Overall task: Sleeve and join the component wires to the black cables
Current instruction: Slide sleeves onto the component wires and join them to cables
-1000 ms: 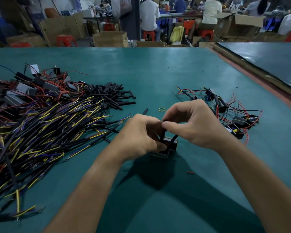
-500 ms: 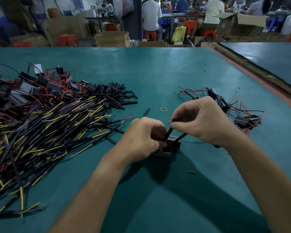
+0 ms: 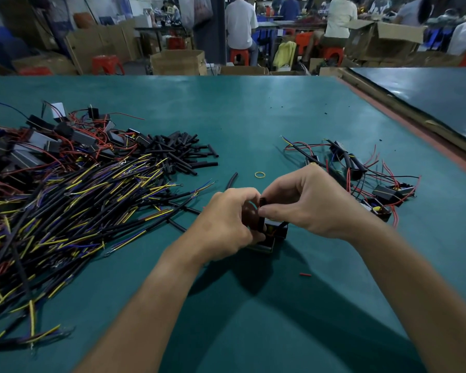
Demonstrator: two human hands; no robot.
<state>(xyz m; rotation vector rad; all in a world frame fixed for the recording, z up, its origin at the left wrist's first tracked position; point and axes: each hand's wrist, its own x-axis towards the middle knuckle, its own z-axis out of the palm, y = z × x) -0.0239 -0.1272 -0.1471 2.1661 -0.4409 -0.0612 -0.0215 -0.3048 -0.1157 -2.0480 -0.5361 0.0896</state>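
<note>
Few units (image 3: pixel 388 193) done on our right, loads of black cables (image 3: pixel 73 208) waiting. Right hand (image 3: pixel 315 208) fingers pinch a black sleeve (image 3: pixel 261 220) above the component (image 3: pixel 277 230); left hand (image 3: pixel 223 224) grips that component mid-surface.

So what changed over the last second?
Right hand, pinching the sleeve, swung out to the right, then came back beside the left hand; the sleeve now stands nearly upright over the component. Left hand still holds the component. Wire pile and rubber band unmoved.
</note>
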